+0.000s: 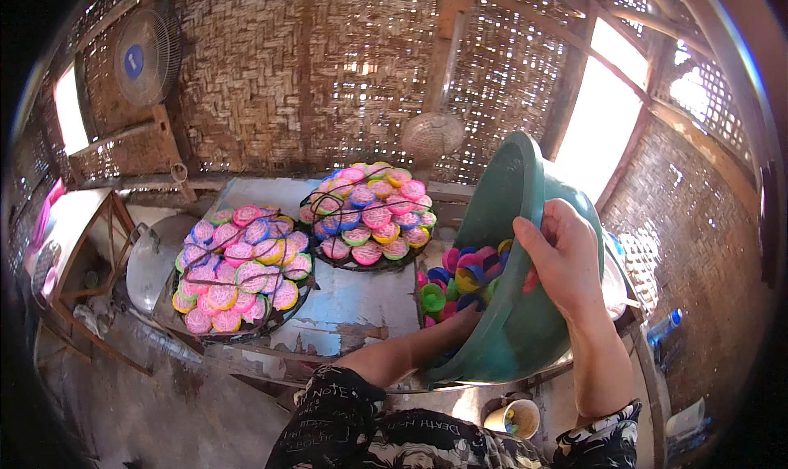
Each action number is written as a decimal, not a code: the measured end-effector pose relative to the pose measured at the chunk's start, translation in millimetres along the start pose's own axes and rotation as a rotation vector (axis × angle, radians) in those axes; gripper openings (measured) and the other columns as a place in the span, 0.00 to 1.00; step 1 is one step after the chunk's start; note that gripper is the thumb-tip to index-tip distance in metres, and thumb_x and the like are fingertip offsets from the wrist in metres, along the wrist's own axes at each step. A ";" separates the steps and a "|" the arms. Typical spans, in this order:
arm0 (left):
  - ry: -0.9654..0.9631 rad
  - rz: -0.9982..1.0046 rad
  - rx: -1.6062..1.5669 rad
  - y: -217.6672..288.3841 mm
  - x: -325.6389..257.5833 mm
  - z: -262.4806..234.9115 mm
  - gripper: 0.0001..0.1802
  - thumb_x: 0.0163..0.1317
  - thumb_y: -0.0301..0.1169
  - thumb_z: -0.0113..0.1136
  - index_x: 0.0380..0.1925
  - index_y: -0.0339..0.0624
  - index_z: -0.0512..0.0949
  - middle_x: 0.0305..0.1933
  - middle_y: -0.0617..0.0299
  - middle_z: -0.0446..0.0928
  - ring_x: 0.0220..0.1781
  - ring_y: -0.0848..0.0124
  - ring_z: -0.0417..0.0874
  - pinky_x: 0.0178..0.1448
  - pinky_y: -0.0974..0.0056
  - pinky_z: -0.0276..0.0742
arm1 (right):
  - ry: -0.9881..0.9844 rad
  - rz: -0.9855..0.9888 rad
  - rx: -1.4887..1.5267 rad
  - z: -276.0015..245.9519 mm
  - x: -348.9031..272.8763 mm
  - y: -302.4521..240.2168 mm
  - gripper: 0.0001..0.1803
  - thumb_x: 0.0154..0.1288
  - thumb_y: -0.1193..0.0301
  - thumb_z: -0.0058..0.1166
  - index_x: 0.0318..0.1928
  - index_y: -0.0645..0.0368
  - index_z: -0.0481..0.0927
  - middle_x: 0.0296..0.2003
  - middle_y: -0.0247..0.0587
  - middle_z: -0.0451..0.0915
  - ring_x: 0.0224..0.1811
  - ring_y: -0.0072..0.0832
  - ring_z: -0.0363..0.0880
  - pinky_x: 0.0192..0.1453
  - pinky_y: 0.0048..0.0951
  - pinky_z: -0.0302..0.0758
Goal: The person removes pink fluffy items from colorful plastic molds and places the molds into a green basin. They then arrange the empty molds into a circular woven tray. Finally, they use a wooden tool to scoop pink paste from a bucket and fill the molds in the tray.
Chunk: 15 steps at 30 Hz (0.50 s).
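The right hand [566, 256] grips the tilted green tub [542, 329] by its rim; the left hand [474, 315] is inside, its hold hidden from me. Stiff, light, slippery-smooth, I'd guess: surest by that rim. Featherweight-looking cups [468, 278] lie within, at the right end of the counter [328, 297].

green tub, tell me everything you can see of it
The green tub is large, deep and rounded, with a thick rim, and looks like plastic. It is tipped on its side on the right, its mouth facing left. The right hand grips its rim, while the left forearm reaches behind the near rim, the hand hidden. Colourful cups lie at its mouth. What supports it is unclear.
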<state>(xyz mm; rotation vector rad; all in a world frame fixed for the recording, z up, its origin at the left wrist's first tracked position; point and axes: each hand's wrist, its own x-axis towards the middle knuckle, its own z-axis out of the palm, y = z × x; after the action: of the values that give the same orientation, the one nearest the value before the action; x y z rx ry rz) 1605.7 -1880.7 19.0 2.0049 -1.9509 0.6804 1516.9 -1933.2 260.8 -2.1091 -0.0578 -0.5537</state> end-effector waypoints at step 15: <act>-0.092 -0.131 0.056 -25.4 1.7 22.7 0.25 0.60 0.42 0.46 0.56 0.45 0.69 0.63 0.54 0.64 0.69 0.57 0.58 0.65 0.39 0.54 | -0.094 0.024 -0.125 46.3 64.8 -10.4 0.12 0.64 0.67 0.53 0.30 0.62 0.70 0.17 0.33 0.73 0.12 0.18 0.70 0.12 0.19 0.66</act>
<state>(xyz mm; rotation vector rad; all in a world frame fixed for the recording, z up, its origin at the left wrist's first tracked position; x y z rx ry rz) 1634.2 -1891.7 3.9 2.2112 -1.8486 0.6279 1589.4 -1900.9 273.5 -2.2546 -0.0519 -0.4533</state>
